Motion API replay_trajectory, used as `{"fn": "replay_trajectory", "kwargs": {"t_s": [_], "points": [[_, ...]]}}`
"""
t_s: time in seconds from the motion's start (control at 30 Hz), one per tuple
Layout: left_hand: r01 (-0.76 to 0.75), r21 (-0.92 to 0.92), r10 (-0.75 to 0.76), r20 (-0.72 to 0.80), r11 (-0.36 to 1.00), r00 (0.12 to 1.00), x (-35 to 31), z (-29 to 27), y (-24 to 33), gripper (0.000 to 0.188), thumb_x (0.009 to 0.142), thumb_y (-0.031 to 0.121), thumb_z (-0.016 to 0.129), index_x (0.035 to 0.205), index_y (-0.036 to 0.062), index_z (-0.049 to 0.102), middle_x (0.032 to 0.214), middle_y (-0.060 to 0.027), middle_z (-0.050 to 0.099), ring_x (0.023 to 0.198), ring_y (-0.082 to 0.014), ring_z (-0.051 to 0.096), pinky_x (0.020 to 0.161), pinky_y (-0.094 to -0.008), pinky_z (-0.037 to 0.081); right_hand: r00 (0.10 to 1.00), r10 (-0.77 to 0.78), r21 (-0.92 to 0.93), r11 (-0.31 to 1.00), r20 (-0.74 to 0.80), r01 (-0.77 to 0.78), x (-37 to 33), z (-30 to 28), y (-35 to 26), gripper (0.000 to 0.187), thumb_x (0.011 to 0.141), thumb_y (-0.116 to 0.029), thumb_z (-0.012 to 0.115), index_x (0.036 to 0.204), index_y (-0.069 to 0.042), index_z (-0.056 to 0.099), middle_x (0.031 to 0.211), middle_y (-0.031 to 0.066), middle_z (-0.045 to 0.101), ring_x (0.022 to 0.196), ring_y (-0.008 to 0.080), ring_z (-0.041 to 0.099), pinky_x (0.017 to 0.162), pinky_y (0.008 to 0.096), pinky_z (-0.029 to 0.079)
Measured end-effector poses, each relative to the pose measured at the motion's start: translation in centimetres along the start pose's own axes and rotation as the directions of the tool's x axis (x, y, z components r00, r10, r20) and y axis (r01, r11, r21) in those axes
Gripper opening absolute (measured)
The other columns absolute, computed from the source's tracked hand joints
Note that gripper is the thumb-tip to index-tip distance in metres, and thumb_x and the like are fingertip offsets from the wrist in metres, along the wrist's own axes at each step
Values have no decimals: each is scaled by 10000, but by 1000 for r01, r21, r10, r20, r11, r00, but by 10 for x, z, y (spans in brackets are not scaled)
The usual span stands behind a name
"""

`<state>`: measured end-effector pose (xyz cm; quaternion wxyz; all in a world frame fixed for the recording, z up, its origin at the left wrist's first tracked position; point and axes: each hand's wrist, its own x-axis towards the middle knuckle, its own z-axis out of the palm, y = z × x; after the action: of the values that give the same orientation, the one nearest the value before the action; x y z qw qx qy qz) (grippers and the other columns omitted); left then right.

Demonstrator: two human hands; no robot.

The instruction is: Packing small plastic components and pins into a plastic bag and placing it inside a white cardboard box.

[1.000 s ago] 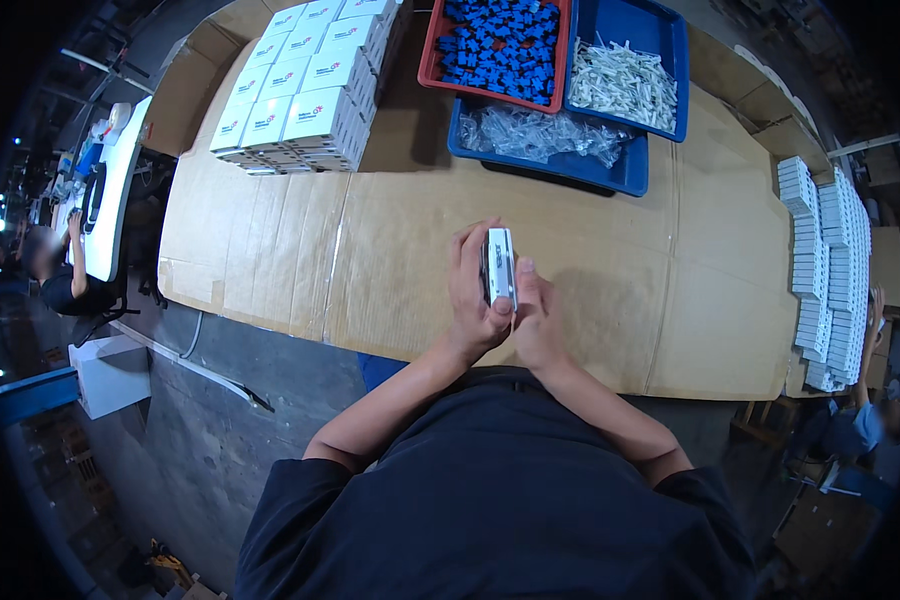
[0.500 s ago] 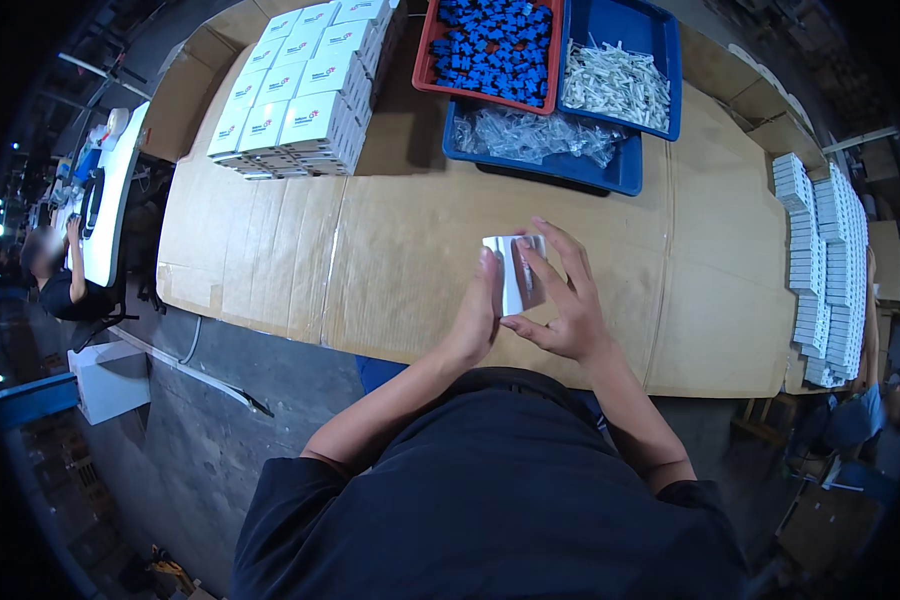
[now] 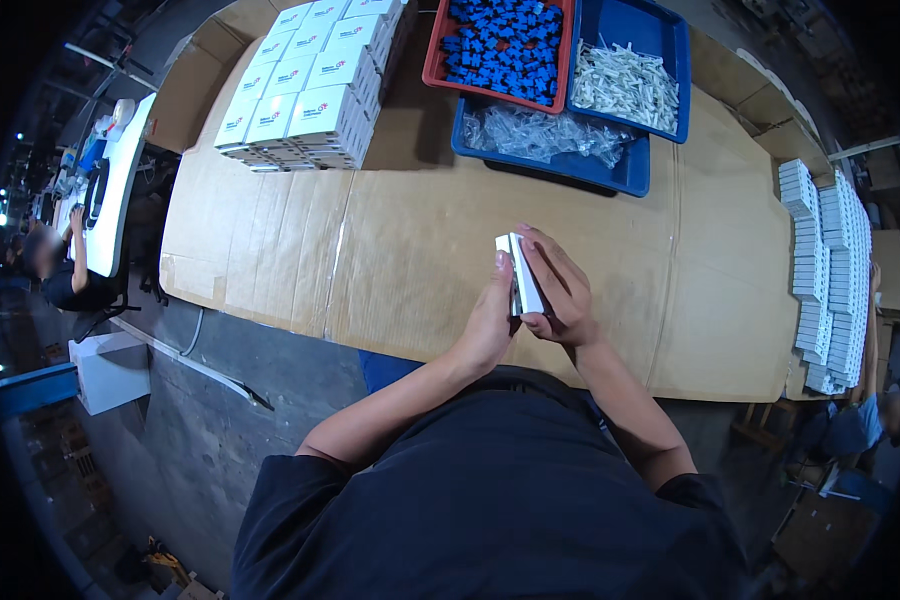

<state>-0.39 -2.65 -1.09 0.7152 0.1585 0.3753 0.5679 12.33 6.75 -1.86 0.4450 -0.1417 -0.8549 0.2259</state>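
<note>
1. At the far left, a seated person [image 3: 75, 290] in dark clothes, with one arm reaching over a white counter [image 3: 110, 220].
2. Lower down, a pale carton [image 3: 115, 378] on the grey floor [image 3: 240, 365].
3. On the left part of the cardboard-covered counter [image 3: 250, 250], a block of white boxes [image 3: 320, 110] stacked in rows.
4. Farther right, at the back, a red tray [image 3: 436, 72] full of blue pieces [image 3: 505, 50], overlapping a low blue tray [image 3: 630, 170] of clear plastic packets [image 3: 555, 135].
5. Nearer, left grip [image 3: 485, 315] pressed to the left side of a small white box [image 3: 528, 282], with thumb near its far end and other fingers mostly hidden.
6. Between both grips, above the counter: that same box, narrow side up, slightly tilted, far end leaning left.
7. Right grip [image 3: 567, 300] pinching its right face, thumb at the near end.
8. Behind, to the right, a second blue tray [image 3: 615, 22] of slender white pieces [image 3: 625, 85].
9. Along the counter's right end, tall whitish stacks [image 3: 845, 270]; beyond, another person [image 3: 860, 425] in light blue, partly hidden.
</note>
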Motion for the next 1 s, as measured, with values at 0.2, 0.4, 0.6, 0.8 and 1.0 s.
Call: {"fn": "replay_trajectory", "kwargs": {"t_s": [0.2,0.4,0.6,0.8,1.0], "points": [[-186,107,177,88,977,980,13,-1,-2,628,1115,479,426,1553,33,365,1372,-105,564,1297,-212,529,1135,-430,395,929,355,281,906,-102,-315,-4,4,-4,949,1030,-723,328,1425,114,535,1393,287,595,1266,400,620,1067,423,496],[-437,539,476,74,720,876,25,-11,-3,957,964,126,711,1663,61,61,1366,-162,522,1275,-255,565,1073,-427,491,681,724,752,389,107,-532,3,15,-21,893,1045,-705,333,1483,55,501,1499,185,527,1337,257,529,1116,385,415],[-156,53,161,-108,986,981,25,-19,11,540,1133,370,370,1602,130,247,1319,-99,550,1141,-168,602,913,-335,553,841,500,315,780,206,-541,-3,-1,-11,561,994,-221,629,1469,55,518,1546,225,490,1440,333,478,1179,424,386],[-95,140,125,-222,986,967,28,-16,-6,507,1115,499,395,1418,95,449,1055,-38,598,908,-120,618,820,-328,566,886,441,5,895,146,-446,-22,9,-7,479,993,-170,605,1404,74,569,1432,238,593,1243,363,643,1004,388,552],[-156,167,196,-266,974,944,29,-6,-11,443,1120,497,401,1224,91,548,874,44,529,746,-44,489,645,-225,397,894,443,-88,895,64,-437,-24,23,-12,401,992,-121,571,1328,95,602,1322,232,668,1117,367,701,920,403,592]]}}
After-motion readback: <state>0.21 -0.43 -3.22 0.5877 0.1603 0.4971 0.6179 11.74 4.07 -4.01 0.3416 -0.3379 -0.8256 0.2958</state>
